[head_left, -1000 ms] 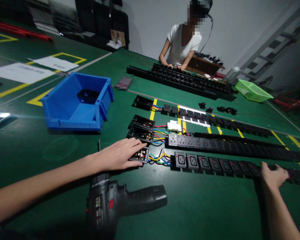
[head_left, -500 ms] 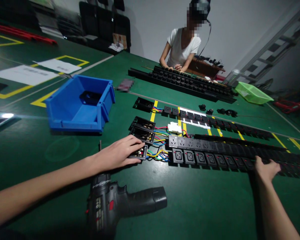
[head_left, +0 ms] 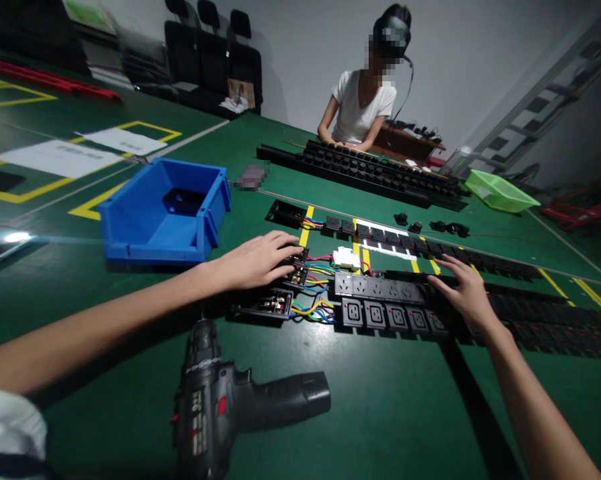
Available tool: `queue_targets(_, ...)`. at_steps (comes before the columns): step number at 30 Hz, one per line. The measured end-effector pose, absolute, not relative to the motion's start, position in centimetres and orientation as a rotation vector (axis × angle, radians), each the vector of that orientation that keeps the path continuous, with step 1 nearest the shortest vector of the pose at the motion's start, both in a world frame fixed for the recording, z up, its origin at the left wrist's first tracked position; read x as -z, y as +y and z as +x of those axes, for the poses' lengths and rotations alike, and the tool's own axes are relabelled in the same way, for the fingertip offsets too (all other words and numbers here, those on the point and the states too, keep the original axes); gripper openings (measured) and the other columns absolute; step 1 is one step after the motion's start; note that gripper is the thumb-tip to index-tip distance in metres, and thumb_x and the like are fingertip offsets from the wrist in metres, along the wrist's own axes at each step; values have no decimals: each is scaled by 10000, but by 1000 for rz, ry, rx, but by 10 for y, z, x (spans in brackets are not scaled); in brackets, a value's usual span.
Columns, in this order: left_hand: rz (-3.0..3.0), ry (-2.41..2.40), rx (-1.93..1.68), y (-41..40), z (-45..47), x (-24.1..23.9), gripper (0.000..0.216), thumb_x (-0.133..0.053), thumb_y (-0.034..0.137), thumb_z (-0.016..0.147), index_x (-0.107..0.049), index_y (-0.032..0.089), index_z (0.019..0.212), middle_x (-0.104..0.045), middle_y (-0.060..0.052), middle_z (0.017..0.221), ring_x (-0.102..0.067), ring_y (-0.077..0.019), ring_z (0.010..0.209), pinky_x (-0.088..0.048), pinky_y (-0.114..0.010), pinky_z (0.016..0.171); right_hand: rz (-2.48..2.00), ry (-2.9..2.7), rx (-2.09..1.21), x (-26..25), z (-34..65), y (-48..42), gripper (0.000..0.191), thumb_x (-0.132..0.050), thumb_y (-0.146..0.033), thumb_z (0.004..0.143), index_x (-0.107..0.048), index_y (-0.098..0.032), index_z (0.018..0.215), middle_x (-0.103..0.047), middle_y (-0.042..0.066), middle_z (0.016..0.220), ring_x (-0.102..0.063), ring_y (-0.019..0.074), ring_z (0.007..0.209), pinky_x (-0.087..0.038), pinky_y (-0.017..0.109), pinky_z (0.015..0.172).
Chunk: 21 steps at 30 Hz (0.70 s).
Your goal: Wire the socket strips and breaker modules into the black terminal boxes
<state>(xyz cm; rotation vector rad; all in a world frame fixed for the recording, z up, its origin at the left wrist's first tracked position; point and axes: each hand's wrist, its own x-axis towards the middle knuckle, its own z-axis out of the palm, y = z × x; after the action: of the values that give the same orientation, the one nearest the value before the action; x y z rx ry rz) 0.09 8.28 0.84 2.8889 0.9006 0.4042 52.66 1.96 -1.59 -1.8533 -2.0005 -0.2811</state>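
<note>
Left hand (head_left: 261, 260) over half-hidden black terminal boxes (head_left: 299, 277)

And it's a workshop we're in, an electrical assembly one! Green worktop (head_left: 380, 427) ruled with yellow lines (head_left: 307, 225), cordless drill (head_left: 210, 403) at seven o'clock, blue parts bin (head_left: 155, 252) at nine, wired socket strips (head_left: 377, 287) at four, and a co-worker (head_left: 363, 103) at one, behind more black strips (head_left: 360, 170).

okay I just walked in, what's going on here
A person has the left hand over wired black end boxes and the right hand spread over black socket strips; whether the right one touches is unclear. A power drill lies in neither hand. Across the green table, a co-worker is at more black strips.
</note>
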Motion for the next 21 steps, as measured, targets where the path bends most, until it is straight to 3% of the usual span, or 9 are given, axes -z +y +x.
queue_targets(2, 2882, 902, -343, 105, 8, -3, 454, -394, 397, 1021, -466, 198, 1422, -394, -113, 1517, -344, -271, 1388, -301, -450, 1146, -1904, -2141, 92, 17, 510, 41, 537, -508, -638, 865, -625, -270, 1238, -543, 95, 1383, -469, 333, 1305, -131, 656, 1126)
queue_targets(4, 2852, 843, -238, 122, 13, 4, 453, -362, 402, 1030, -477, 194, 1415, -379, -108, 1538, -322, -266, 1412, -269, -445, 1157, -1935, -2221, -41, 18, 503, 58, 516, -510, -645, 868, -655, -272, 1193, -626, 91, 1277, -538, 347, 1230, -113, 695, 1102)
queue_targets(9, 2804, 798, -143, 143, 16, 18, 486, -330, 429, 1030, -457, 187, 1432, -494, -113, 1462, -458, -240, 1326, -338, -376, 1092, -1946, -2305, -144, 20, 506, 80, 515, -505, -646, 876, -711, -229, 1098, -699, 92, 1133, -627, 329, 1096, -314, 557, 1077)
queue_targets(12, 2788, 788, -125, 154, 17, 22, 475, -319, 431, 1032, -476, 195, 1413, -554, -102, 1405, -530, -218, 1253, -384, -327, 1029, -1952, -2322, -141, 22, 505, 87, 548, -471, -641, 899, -720, -190, 1087, -705, 115, 1104, -652, 305, 1032, -452, 407, 939)
queue_targets(17, 2788, 799, -142, 165, 20, 27, 458, -344, 435, 1026, -528, 180, 1360, -600, -118, 1339, -565, -224, 1195, -405, -317, 980, -1972, -2308, -69, 27, 501, 95, 619, -386, -646, 938, -702, -147, 1125, -694, 151, 1078, -653, 309, 980, -471, 369, 841)
queue_targets(21, 2809, 788, -188, 158, 16, 21, 476, -363, 465, 1022, -508, 179, 1375, -591, -122, 1339, -557, -226, 1194, -397, -320, 988, -1924, -2374, -95, 25, 506, 96, 638, -553, -698, 827, -683, -159, 1142, -666, 136, 1133, -636, 294, 998, -480, 350, 847)
